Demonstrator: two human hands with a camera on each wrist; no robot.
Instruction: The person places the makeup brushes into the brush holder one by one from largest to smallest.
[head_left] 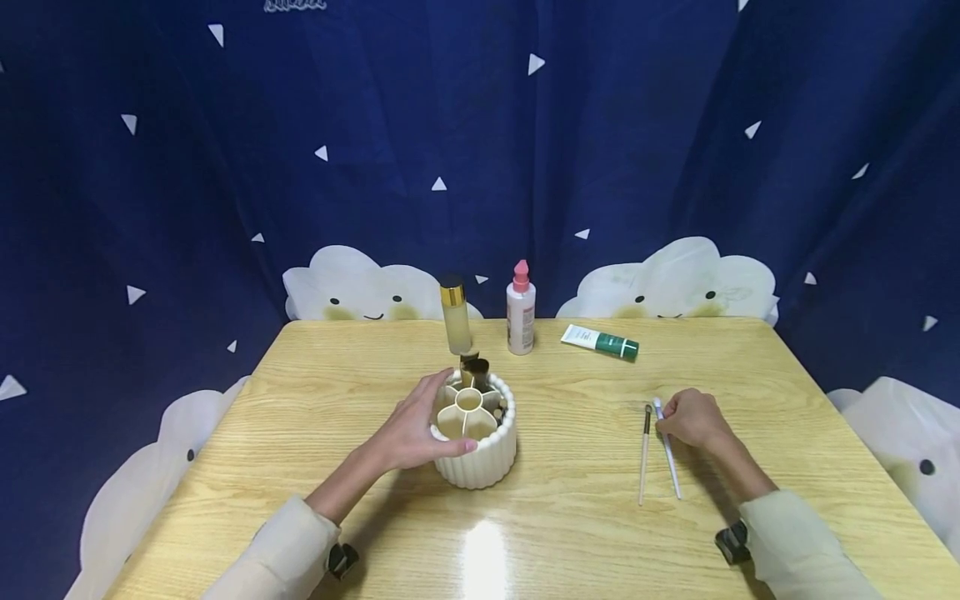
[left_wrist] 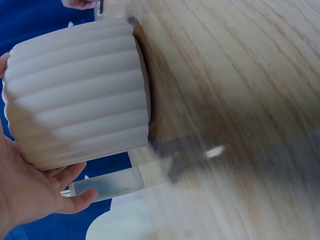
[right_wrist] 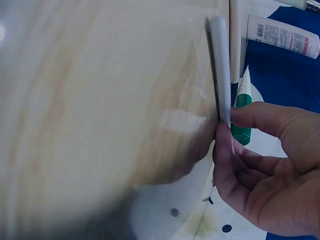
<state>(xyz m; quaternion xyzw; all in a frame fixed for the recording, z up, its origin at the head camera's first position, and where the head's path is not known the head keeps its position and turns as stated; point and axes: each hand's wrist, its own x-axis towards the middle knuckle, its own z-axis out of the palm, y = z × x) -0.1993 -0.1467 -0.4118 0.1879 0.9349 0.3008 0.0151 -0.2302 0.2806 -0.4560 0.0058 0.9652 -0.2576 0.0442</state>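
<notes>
A white ribbed round organizer (head_left: 480, 462), split into compartments, stands mid-table. My left hand (head_left: 416, 425) grips it across the rim, thumb on the near side and fingers on the far side. Dark-bristled makeup brushes (head_left: 476, 367) stick up from its far compartments. Toward the right of the table my right hand (head_left: 696, 418) pinches a slim white makeup brush (head_left: 672, 467) near its bristle end. In the right wrist view thumb and forefinger meet on that white brush (right_wrist: 221, 70). A second makeup brush (head_left: 644, 458), pale-handled with a dark tip, lies just left of it.
Behind the organizer stand a gold-capped bottle (head_left: 457, 325) and a white bottle with a pink top (head_left: 521, 317). A green and white tube (head_left: 600, 342) lies at the back right. A dark blue curtain (head_left: 480, 125) hangs past the table's far edge.
</notes>
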